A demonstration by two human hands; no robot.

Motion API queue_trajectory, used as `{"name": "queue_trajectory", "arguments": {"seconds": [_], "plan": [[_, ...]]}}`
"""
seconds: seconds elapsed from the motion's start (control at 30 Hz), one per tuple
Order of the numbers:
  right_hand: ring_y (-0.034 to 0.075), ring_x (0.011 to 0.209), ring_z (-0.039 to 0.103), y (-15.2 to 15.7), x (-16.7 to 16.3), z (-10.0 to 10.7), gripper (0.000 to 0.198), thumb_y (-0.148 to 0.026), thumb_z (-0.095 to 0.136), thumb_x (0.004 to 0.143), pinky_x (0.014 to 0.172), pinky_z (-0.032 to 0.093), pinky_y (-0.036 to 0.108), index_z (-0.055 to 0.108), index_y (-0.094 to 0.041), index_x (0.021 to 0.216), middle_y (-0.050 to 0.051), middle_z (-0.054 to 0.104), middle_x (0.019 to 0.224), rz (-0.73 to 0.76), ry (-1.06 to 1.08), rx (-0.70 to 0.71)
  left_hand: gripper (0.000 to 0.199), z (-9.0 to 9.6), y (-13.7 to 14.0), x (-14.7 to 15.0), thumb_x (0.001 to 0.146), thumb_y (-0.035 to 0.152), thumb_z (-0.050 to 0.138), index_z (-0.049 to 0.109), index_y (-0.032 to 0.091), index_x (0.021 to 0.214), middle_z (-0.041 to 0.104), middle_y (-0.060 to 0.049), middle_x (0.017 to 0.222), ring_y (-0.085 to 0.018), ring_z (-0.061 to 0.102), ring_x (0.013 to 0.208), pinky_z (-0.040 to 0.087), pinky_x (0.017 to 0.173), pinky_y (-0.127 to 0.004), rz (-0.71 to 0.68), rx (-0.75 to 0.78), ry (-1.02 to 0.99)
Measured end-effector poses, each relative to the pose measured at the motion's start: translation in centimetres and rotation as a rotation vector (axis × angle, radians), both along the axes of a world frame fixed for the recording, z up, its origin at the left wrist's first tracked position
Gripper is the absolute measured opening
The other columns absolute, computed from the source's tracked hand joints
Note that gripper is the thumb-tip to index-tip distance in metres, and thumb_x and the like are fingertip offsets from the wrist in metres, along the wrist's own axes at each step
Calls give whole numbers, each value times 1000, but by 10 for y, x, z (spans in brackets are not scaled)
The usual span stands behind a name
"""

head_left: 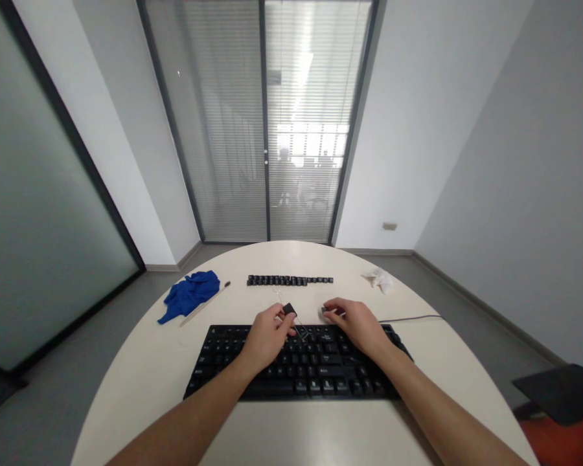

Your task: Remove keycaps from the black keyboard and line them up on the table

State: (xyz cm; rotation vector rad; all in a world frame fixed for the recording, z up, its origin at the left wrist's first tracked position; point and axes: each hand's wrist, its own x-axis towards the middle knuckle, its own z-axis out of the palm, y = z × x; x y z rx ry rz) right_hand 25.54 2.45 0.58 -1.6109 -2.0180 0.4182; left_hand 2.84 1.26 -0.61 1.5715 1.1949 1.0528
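My left hand is closed on a keycap puller with a dark handle and thin wire prongs. Its wires reach down over the upper rows of a black keyboard, which lies lengthwise in front of me. Just above the keyboard's back edge, my right hand pinches a small dark keycap between thumb and fingers. Part of the keyboard is hidden under both hands and forearms. Loose black keycaps stand in rows farther back on the table.
On the round white table, a blue cloth lies at the left beside a thin brush. A crumpled white tissue rests at the back right. A cable runs off rightward. A dark chair stands at the right.
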Motion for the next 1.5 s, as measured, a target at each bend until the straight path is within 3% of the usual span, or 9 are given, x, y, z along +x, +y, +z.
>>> {"name": "queue_trajectory", "arguments": {"seconds": [0.3,0.6,0.9,1.5], "plan": [[23,95,66,33,-9,9,20,-32,60,83,78,46,29,73,-28,98,4,73,99,-128,-439,-34,26,0,-1,-1,86,42,55,55,18,76,67,-3,73,-19,71,67,44,53,-22,-23,68,63],[23,94,66,83,-23,11,24,-27,57,86,79,46,30,73,-24,104,10,71,101,-171,-511,-40,26,-2,-1,0,87,42,54,55,18,76,69,-4,76,-20,71,66,44,53,-23,-14,72,87],[23,99,64,81,-32,1,30,-30,44,94,82,45,29,70,-22,109,11,69,109,-148,-543,44,25,1,-1,0,88,40,53,56,18,77,69,-4,75,-19,71,66,45,53,-23,-15,59,104],[24,98,65,85,-36,-2,30,-30,45,95,80,45,31,64,-25,118,10,68,111,-134,-561,67,25,-1,-1,-1,87,40,54,56,18,76,69,-5,75,-20,71,66,45,53,-23,-15,67,99]]}}
